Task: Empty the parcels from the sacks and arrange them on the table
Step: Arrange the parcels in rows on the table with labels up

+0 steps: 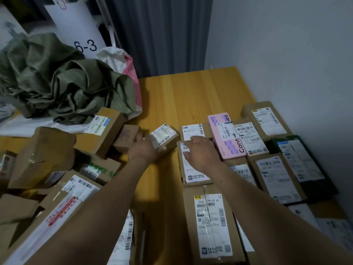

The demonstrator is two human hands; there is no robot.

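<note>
My left hand (143, 148) grips a small cardboard parcel (163, 136) with a white label, near the middle of the wooden table (191, 92). My right hand (200, 150) rests palm down with fingers spread on a labelled brown parcel (191, 173) in the left column of arranged parcels. Beside it lie a pink box (227, 136) and several brown boxes in rows. A crumpled green sack (63, 79) lies at the table's back left, with a white and pink sack (124, 62) behind it.
A loose heap of cardboard parcels (44, 155) covers the table's left side. A black flat parcel (303, 165) lies by the grey wall on the right. A dark curtain (158, 33) hangs behind. Bare wood shows at the table's far middle.
</note>
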